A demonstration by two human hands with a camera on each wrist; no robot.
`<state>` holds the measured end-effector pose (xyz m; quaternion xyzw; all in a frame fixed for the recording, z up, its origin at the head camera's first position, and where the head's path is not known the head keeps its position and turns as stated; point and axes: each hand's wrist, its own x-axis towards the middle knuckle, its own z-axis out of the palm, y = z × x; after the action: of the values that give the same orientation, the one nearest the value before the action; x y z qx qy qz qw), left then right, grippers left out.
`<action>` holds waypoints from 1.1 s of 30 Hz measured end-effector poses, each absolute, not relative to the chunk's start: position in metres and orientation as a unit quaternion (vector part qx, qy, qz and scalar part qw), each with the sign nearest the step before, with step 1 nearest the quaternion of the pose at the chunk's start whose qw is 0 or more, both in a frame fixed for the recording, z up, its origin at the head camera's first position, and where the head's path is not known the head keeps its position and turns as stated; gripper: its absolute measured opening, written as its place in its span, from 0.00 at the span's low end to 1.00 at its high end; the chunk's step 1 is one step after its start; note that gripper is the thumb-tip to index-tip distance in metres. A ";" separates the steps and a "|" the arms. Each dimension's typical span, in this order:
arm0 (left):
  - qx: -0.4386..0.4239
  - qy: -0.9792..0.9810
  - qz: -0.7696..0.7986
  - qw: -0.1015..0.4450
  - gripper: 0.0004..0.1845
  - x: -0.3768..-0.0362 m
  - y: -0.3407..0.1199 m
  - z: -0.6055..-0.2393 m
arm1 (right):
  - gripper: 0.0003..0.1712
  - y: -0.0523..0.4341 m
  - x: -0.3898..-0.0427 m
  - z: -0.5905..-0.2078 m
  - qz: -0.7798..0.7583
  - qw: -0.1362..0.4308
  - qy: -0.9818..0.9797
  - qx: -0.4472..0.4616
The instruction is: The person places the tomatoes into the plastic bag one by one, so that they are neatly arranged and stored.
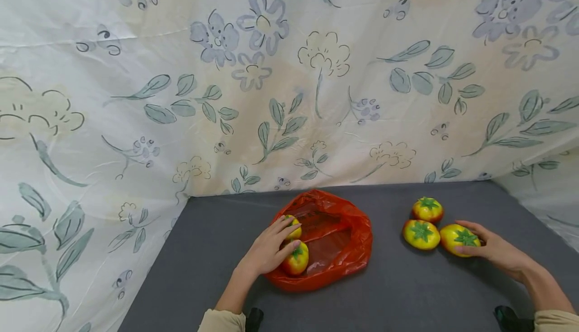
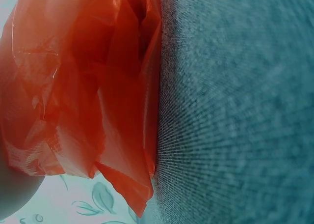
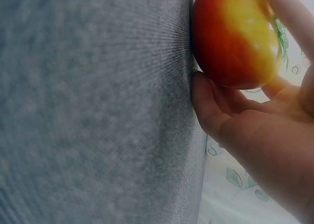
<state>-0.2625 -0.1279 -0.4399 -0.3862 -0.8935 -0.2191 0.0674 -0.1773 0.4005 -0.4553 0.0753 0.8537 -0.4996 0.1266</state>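
Observation:
A red plastic bag (image 1: 336,244) lies open on the grey table (image 1: 203,261); it fills the left wrist view (image 2: 88,86). Two yellow-red toy tomatoes sit at its mouth. My left hand (image 1: 271,246) rests on them, fingers over the upper tomato (image 1: 295,227), the lower tomato (image 1: 296,260) under the thumb. At the right stand three more tomatoes. My right hand (image 1: 486,246) grips the nearest one (image 1: 459,239), seen close in the right wrist view (image 3: 235,37). The other two (image 1: 420,234) (image 1: 427,209) sit just left of it.
A flowered cloth (image 1: 271,80) hangs behind the table and drapes down both sides. The grey surface between the bag and the three tomatoes is bare, as is the front strip near my sleeves.

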 end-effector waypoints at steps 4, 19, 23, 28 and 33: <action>-0.383 -0.896 -0.217 0.066 0.28 -0.262 -0.129 -0.439 | 0.54 0.399 -0.179 -0.455 -0.494 0.125 0.857 0.075; -0.388 -0.895 -0.211 0.069 0.29 -0.263 -0.129 -0.438 | 0.57 0.406 -0.172 -0.448 -0.493 0.093 0.858 0.105; -0.383 -0.898 -0.206 0.065 0.29 -0.263 -0.129 -0.436 | 0.56 0.403 -0.172 -0.439 -0.509 0.070 0.853 0.088; -0.382 -0.899 -0.206 0.056 0.28 -0.260 -0.129 -0.434 | 0.57 0.392 -0.175 -0.428 -0.506 0.036 0.859 0.074; -0.378 -0.900 -0.213 0.046 0.28 -0.259 -0.129 -0.435 | 0.57 0.377 -0.179 -0.420 -0.510 -0.012 0.857 0.072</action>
<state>-0.2588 -0.1287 -0.4347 -0.3781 -0.8998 -0.2130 0.0460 -0.1789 0.3768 -0.4199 0.0717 0.8571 -0.5100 -0.0121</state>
